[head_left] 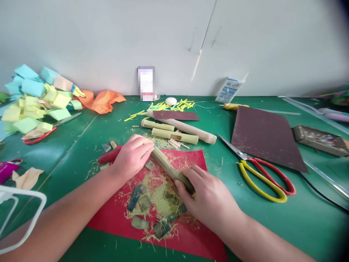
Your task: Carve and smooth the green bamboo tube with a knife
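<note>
Gripping a pale bamboo stick (165, 162) at both ends in the head view, which is the only one. Left hand (135, 154) is closed round the far end, right hand (211, 196) has thumb and fingers wrapped round the near end, with a darker patch under them I can't make out. The stick sits above the red sheet (109, 218) on the desk (313, 218); can't tell if it touches.

What could go wrong? If either hold loosens, I reckon the stick could twist or skid, since there's loose dust (162, 202) and bamboo scraps (140, 222) all under it. A rough fibre might catch a finger too. And a wide swing of the right hand could knock the scissors (247, 158) lying off the sheet's right edge.

Long axis runs diagonally: one end towards the desk's far left corner, the other towards its near right corner.
</note>
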A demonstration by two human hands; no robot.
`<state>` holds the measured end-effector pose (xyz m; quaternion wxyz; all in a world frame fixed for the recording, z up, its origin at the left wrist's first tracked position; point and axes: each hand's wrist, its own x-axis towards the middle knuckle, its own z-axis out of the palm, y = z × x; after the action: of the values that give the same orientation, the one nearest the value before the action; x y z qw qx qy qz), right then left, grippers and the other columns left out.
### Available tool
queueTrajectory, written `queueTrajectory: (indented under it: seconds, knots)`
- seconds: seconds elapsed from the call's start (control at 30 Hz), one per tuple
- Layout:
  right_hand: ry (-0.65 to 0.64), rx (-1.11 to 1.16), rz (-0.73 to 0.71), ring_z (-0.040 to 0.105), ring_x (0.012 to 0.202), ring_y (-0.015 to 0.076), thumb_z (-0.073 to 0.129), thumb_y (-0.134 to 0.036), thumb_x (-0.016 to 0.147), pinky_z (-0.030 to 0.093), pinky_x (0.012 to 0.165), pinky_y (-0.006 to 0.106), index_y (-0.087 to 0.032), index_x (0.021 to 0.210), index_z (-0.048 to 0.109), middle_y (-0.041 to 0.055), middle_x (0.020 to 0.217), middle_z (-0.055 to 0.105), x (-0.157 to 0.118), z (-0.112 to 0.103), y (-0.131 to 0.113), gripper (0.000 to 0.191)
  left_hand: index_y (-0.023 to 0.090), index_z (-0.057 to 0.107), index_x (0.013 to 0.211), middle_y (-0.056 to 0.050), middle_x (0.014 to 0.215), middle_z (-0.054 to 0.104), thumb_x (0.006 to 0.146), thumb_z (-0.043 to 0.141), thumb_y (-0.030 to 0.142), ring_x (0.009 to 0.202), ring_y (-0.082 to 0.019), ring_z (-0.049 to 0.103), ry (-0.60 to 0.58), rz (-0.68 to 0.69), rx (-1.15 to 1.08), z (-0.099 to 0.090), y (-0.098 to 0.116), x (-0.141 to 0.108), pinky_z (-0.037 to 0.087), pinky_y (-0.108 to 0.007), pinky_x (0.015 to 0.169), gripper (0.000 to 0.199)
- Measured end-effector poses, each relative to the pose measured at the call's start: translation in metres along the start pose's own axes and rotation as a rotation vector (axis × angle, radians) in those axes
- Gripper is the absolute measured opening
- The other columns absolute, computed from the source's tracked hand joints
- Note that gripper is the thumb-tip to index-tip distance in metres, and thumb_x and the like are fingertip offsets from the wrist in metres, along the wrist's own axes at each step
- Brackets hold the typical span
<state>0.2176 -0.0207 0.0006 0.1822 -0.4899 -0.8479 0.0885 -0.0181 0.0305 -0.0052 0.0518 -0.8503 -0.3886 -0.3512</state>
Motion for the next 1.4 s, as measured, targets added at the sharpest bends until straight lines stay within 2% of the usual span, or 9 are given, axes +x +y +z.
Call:
queueTrajectory:
  seconds: [0.17, 0.4, 0.67, 0.83, 0.97, 1.07, 1.2, 1.33, 1.4]
  knots:
    - [-0.030, 0.008, 0.031, 0.052, 0.063, 0.0147, 0.048, -0.033, 0.087, 0.035, 0.054, 0.027, -0.019, 0.078, 0.055, 0.0020, 0.074, 0.055, 0.002, 0.000, 0.002, 0.018, 0.015, 0.065, 0.100, -0.007, 0.099, 0.066, 0.086, 0.057, 0.014, 0.093, -0.018, 0.057, -0.029, -0.012, -0.032, 0.002, -0.002, -0.001, 0.050, -0.036, 0.085, 0.016]
    - [-0.013, -0.041, 0.034, 0.050, 0.059, 0.0139, 0.053, -0.033, 0.084, 0.030, 0.051, 0.027, -0.019, 0.074, 0.051, 0.0009, 0.071, 0.055, 0.002, 0.004, 0.000, 0.017, 0.014, 0.064, 0.093, -0.007, 0.093, 0.066, 0.087, 0.055, 0.014, 0.090, -0.018, 0.056, -0.096, 0.044, -0.081, 0.005, 0.018, 0.002, 0.049, -0.035, 0.082, 0.011]
    - [0.004, -0.085, -0.008, 0.050, 0.060, 0.0137, 0.052, -0.032, 0.084, 0.030, 0.052, 0.026, -0.019, 0.074, 0.051, 0.0015, 0.071, 0.055, 0.003, 0.004, -0.004, 0.017, 0.015, 0.063, 0.089, -0.006, 0.091, 0.065, 0.089, 0.051, 0.015, 0.089, -0.018, 0.056, -0.149, 0.027, -0.106, 0.005, 0.020, 0.004, 0.047, -0.035, 0.083, 0.012]
    - [0.012, -0.090, 0.004, 0.050, 0.062, 0.0141, 0.050, -0.033, 0.085, 0.031, 0.053, 0.026, -0.019, 0.074, 0.051, 0.0019, 0.071, 0.055, 0.003, 0.003, -0.006, 0.018, 0.016, 0.064, 0.088, -0.007, 0.089, 0.066, 0.090, 0.050, 0.015, 0.088, -0.019, 0.057, -0.071, 0.011, -0.057, 0.004, 0.017, 0.003, 0.046, -0.036, 0.082, 0.014]
    - [-0.012, -0.062, 0.010, 0.049, 0.061, 0.0138, 0.050, -0.032, 0.085, 0.031, 0.053, 0.026, -0.019, 0.074, 0.051, 0.0017, 0.072, 0.055, 0.004, 0.002, -0.006, 0.018, 0.016, 0.064, 0.091, -0.006, 0.093, 0.066, 0.089, 0.051, 0.015, 0.090, -0.018, 0.057, -0.132, 0.037, -0.107, 0.006, 0.019, 0.003, 0.047, -0.036, 0.083, 0.013]
    - [-0.034, -0.035, 0.040, 0.049, 0.062, 0.0135, 0.050, -0.033, 0.086, 0.031, 0.053, 0.026, -0.018, 0.074, 0.050, 0.0018, 0.073, 0.055, 0.004, 0.001, -0.005, 0.019, 0.016, 0.064, 0.090, -0.007, 0.090, 0.066, 0.090, 0.051, 0.015, 0.089, -0.018, 0.057, -0.076, 0.009, -0.085, 0.006, 0.019, 0.004, 0.047, -0.036, 0.083, 0.013]
    - [-0.038, -0.014, 0.033, 0.048, 0.061, 0.0133, 0.050, -0.033, 0.085, 0.031, 0.053, 0.026, -0.019, 0.074, 0.050, 0.0013, 0.072, 0.054, 0.004, 0.001, -0.005, 0.019, 0.016, 0.064, 0.092, -0.007, 0.094, 0.067, 0.089, 0.052, 0.014, 0.090, -0.018, 0.057, -0.134, 0.047, -0.125, 0.005, 0.020, 0.003, 0.047, -0.035, 0.083, 0.012]
    - [-0.032, -0.008, 0.051, 0.048, 0.059, 0.0127, 0.050, -0.033, 0.085, 0.030, 0.053, 0.025, -0.019, 0.072, 0.049, 0.0012, 0.071, 0.054, 0.005, 0.001, -0.005, 0.019, 0.016, 0.064, 0.091, -0.007, 0.092, 0.067, 0.088, 0.053, 0.013, 0.088, -0.018, 0.057, -0.088, 0.036, -0.101, 0.004, 0.023, 0.002, 0.047, -0.036, 0.082, 0.012]
    - [-0.026, -0.012, 0.047, 0.048, 0.060, 0.0127, 0.050, -0.034, 0.085, 0.030, 0.052, 0.025, -0.019, 0.072, 0.049, 0.0013, 0.071, 0.054, 0.006, 0.000, -0.006, 0.019, 0.016, 0.064, 0.091, -0.007, 0.093, 0.067, 0.088, 0.053, 0.013, 0.089, -0.018, 0.056, -0.106, 0.050, -0.120, 0.003, 0.024, 0.002, 0.047, -0.036, 0.082, 0.012]
